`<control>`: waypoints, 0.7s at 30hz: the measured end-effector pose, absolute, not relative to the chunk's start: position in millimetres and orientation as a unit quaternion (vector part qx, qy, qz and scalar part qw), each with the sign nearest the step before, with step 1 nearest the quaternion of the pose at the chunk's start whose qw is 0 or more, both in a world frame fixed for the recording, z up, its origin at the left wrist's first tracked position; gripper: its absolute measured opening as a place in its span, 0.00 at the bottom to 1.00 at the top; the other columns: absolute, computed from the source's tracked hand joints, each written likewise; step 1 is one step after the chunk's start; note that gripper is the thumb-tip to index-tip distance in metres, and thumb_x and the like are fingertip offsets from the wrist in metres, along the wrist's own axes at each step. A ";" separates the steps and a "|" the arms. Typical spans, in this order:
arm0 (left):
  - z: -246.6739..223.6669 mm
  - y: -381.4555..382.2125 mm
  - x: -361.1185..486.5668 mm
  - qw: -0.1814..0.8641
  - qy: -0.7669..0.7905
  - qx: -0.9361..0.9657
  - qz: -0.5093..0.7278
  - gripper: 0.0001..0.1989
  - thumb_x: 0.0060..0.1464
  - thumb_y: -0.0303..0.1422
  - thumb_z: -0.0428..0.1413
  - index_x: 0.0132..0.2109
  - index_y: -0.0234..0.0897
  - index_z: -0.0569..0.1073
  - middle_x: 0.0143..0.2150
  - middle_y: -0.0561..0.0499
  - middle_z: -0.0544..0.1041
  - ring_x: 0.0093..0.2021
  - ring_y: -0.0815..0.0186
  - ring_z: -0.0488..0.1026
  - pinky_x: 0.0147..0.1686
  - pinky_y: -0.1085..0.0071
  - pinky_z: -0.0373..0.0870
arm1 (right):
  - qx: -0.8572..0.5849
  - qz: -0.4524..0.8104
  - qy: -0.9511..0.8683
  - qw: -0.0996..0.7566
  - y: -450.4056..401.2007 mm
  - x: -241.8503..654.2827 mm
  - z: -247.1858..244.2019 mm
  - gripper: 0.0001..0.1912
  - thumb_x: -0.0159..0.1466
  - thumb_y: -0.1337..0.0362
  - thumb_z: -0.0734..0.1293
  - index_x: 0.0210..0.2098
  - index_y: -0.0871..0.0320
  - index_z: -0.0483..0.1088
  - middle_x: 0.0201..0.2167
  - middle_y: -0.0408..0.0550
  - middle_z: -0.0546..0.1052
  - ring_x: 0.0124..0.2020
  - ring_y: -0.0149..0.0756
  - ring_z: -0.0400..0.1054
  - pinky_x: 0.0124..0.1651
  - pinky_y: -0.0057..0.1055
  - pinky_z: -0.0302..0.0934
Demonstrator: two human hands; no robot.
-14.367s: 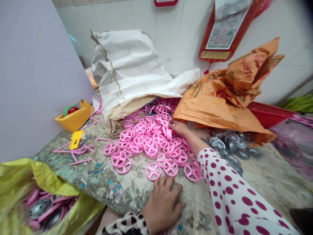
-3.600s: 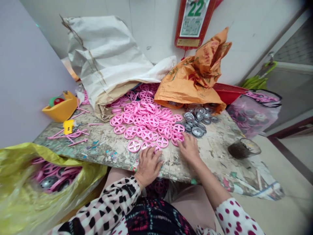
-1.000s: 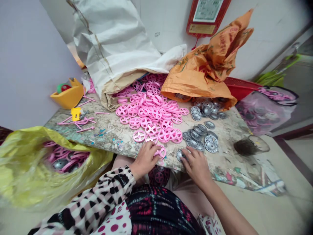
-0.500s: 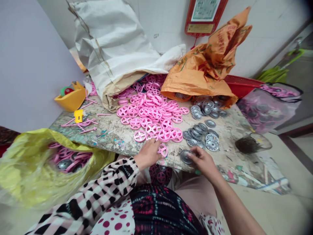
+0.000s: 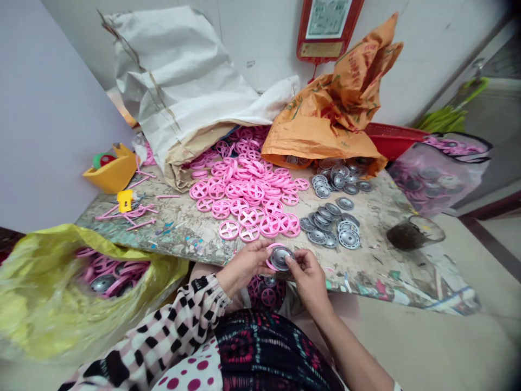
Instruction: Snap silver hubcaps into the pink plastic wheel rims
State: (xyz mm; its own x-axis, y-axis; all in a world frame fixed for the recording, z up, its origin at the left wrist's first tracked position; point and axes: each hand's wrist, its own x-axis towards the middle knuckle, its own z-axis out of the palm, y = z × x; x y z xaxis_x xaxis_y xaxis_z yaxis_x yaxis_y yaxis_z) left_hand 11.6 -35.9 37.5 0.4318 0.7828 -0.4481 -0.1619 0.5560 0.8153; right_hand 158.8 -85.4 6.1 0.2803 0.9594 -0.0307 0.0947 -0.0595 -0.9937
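Pale tiled wall at the back, a red-framed wall calendar (image 5: 325,32) hung on it, and below, a worn, paint-flecked desk (image 5: 366,271) pushed against the wall. Across the middle of the desk, a loose heap of pink four-spoke plastic wheels (image 5: 248,190), spilled out from under a white woven sack (image 5: 175,81). To the right, below an orange woven sack (image 5: 321,125), a scattered group of silver metal discs (image 5: 325,225), lying apart from the wheels. At the near edge of the desk, the left hand (image 5: 244,266), its fingers (image 5: 258,251) curled around one pink wheel (image 5: 268,264), and the right hand (image 5: 309,277), its fingers (image 5: 295,260) pinched closed on one silver disc (image 5: 280,258), the disc pressed against the centre of the wheel, both lifted just above the desk. Many wheels and discs left unpaired on the desk. At lower left, pink wheels and silver discs together in a yellow plastic bag (image 5: 49,304); more of both dimly seen in a clear plastic bag (image 5: 435,179) at right, whether joined too hidden to tell.
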 end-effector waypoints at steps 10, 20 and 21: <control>35.2 -47.1 18.9 0.778 0.410 0.327 0.346 0.17 0.41 0.34 0.66 0.37 0.33 0.70 0.32 0.52 0.73 0.28 0.69 0.71 0.25 0.75 0.71 | -0.617 0.329 -0.550 0.456 -93.2 165.6 12.1 0.21 0.62 0.54 0.64 0.51 0.57 0.62 0.38 0.47 0.70 0.32 0.33 0.65 0.36 0.30 0.62; 30.0 -55.0 26.1 0.727 0.466 0.361 0.353 0.14 0.41 0.35 0.63 0.34 0.33 0.69 0.28 0.53 0.71 0.25 0.69 0.70 0.21 0.75 0.69 | -0.601 0.350 -0.538 0.477 -96.3 159.9 7.3 0.12 0.62 0.58 0.63 0.41 0.57 0.67 0.35 0.46 0.74 0.36 0.36 0.67 0.40 0.30 0.61; 27.9 -54.5 25.7 0.722 0.470 0.373 0.345 0.14 0.42 0.36 0.62 0.34 0.33 0.69 0.28 0.53 0.71 0.26 0.69 0.70 0.22 0.75 0.69 | -0.600 0.354 -0.537 0.476 -96.6 160.6 5.4 0.12 0.62 0.58 0.63 0.42 0.57 0.67 0.35 0.46 0.74 0.35 0.36 0.67 0.39 0.30 0.62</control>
State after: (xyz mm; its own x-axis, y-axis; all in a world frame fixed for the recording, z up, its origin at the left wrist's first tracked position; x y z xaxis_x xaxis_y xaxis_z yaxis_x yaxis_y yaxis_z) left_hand 25.7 -54.5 27.9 0.3207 0.8486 -0.4208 -0.1469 0.4834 0.8630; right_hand 160.6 -96.6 5.4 0.1733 0.9811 0.0858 0.3080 0.0288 -0.9510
